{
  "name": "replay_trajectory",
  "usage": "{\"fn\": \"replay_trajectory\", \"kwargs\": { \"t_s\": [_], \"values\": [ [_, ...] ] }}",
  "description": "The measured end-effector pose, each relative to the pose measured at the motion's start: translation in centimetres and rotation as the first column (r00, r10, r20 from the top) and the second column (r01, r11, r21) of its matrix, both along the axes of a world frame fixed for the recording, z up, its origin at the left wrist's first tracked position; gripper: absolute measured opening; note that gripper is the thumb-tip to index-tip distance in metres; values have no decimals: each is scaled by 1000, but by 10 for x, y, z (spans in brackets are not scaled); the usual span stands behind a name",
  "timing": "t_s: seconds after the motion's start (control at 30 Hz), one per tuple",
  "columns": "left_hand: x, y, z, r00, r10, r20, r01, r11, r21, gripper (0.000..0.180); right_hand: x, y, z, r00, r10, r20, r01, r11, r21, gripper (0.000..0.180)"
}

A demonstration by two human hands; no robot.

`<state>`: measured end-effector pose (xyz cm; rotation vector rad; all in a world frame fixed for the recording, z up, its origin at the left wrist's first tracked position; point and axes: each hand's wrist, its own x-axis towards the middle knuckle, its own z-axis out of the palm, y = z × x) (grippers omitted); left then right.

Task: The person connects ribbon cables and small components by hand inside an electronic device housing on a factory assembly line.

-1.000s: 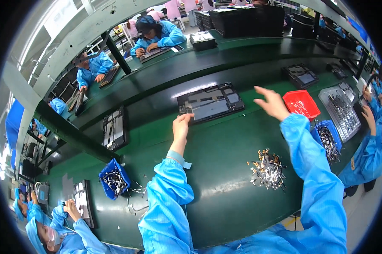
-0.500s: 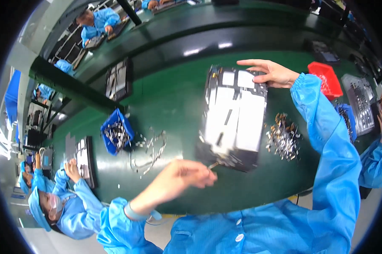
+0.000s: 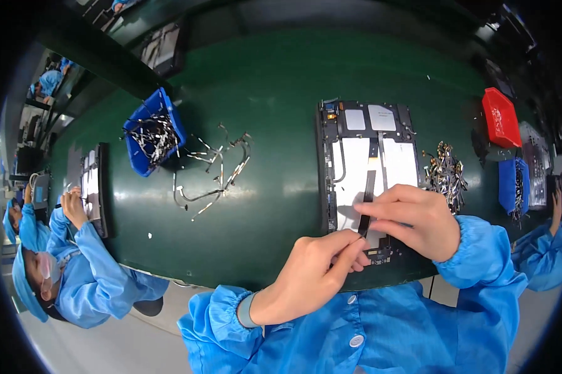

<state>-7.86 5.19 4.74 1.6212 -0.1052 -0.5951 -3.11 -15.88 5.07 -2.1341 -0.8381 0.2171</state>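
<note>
At the near edge of the green worktop [image 3: 268, 93], the opened tablet [image 3: 368, 168] now lies pulled in close, with left hand [image 3: 318, 268] and right hand [image 3: 412, 221] both pinching its black ribbon strip [image 3: 367, 202], so fitting has begun.

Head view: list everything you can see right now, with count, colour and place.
open tablet chassis: one, black with white panels, centre-right of belt
flat ribbon cable: one, dark, on chassis at the fingers
loose cables: a scatter, grey, centre-left
blue bins: two, left and far right
red bin: one, upper right
connector pile: one, metallic, right of chassis
green belt: one
co-worker's sleeve: blue, lower left
left hand: at chassis's near edge
right hand: pinching cable
</note>
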Motion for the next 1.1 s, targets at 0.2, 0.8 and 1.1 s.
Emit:
{"fn": "replay_trajectory", "kwargs": {
  "t_s": [0.2, 0.8, 1.1],
  "values": [
    [1, 12, 2, 904, -194, 380, 103, 964, 245, 22, 13, 14, -15, 988, -76, -133, 93, 987, 129, 28],
    [41, 32, -45, 394, -553, 734, -312, 671, 672, 36, 61, 32, -36, 795, -206, -570, 310, 947, 89, 22],
    [57, 28, -45, 218, -666, 713, -349, 629, 694, 28, 71, 26, -42, 937, -186, -295, 216, 974, 71, 20]
  ]
}}
